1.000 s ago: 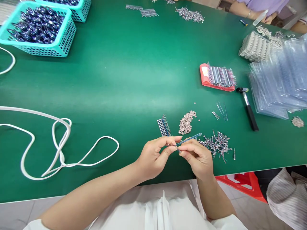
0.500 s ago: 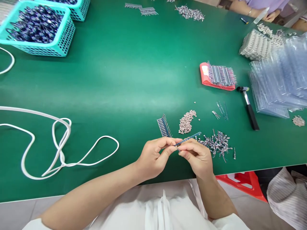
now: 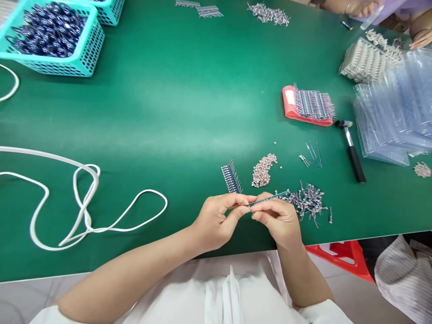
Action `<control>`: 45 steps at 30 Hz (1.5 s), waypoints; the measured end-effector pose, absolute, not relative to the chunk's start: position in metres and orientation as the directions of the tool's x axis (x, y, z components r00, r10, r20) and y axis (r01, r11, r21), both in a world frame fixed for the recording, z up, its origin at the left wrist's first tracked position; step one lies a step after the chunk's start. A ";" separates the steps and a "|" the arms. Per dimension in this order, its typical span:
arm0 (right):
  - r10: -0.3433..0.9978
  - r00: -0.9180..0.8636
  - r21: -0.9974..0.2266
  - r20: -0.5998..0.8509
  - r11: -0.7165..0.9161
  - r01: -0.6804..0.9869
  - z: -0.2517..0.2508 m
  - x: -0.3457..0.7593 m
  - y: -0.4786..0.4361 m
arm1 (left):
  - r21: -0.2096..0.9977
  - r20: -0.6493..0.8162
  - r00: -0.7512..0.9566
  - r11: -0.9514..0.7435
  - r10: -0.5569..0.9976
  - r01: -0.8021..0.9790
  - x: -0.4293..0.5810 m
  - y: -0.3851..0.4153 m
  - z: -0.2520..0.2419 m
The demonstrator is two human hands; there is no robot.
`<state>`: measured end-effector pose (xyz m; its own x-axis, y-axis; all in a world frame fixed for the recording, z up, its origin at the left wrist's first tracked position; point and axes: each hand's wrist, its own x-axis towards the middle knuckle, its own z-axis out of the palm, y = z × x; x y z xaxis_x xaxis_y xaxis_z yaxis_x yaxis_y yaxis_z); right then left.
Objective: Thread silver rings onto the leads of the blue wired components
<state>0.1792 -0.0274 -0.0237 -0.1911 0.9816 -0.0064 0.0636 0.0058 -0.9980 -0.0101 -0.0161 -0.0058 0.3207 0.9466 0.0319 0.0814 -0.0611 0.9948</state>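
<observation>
My left hand [image 3: 218, 222] and my right hand [image 3: 279, 221] meet near the table's front edge, both closed in a pinch. Between their fingertips is a thin blue strip [image 3: 272, 197], slanting up to the right over my right fingers. What exactly the tips press at its lower end is too small to make out. Just beyond my left fingers lies a blue block of strips with pins [image 3: 231, 176]. A heap of tiny pinkish round parts [image 3: 263, 171] sits past my fingertips. Beside my right hand spreads a pile of small parts with wire leads [image 3: 308, 200].
A hammer [image 3: 351, 150] and stacked clear plastic trays [image 3: 394, 112] lie to the right, near a red pouch [image 3: 289, 101] bearing pinned strips. White cord [image 3: 87, 202] loops at left; a turquoise basket [image 3: 91, 49] stands behind it. A co-worker's hand [image 3: 364, 8] is at far right.
The blue strip has swung flatter, its free end now lower and farther right. My hands stay nearly in place. The co-worker's hands have shifted, and the view has moved slightly.
</observation>
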 end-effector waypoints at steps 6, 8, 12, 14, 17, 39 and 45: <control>0.983 -0.184 -0.997 -0.002 0.012 0.072 -0.023 0.179 -0.027 | 0.998 0.003 0.321 -0.024 0.947 0.061 -0.009 -0.016 -0.006; 0.983 -0.180 -0.997 0.030 0.043 0.071 -0.022 0.178 -0.027 | 0.999 -0.008 0.321 -0.005 0.947 0.041 -0.009 -0.015 -0.006; 0.984 -0.170 -0.993 0.059 0.074 0.086 -0.021 0.175 -0.027 | 0.998 -0.053 0.320 0.059 0.946 -0.009 -0.009 -0.015 -0.006; 0.984 -0.168 -0.994 0.066 0.080 0.081 -0.020 0.174 -0.027 | 0.991 -0.090 0.307 0.115 0.947 -0.066 -0.008 -0.015 -0.006; 0.981 -0.177 -0.995 0.081 0.091 0.045 -0.020 0.174 -0.027 | 0.961 -0.175 0.290 0.227 0.941 -0.156 -0.007 -0.014 -0.007; 0.989 -0.127 -0.973 0.075 0.100 0.207 -0.018 0.182 -0.028 | 0.875 -0.319 0.368 0.421 0.873 -0.239 -0.014 -0.002 -0.007; 0.983 -0.172 -0.934 0.070 0.125 0.334 -0.018 0.179 -0.028 | 0.966 -0.243 0.278 0.258 0.929 -0.020 -0.018 0.000 -0.010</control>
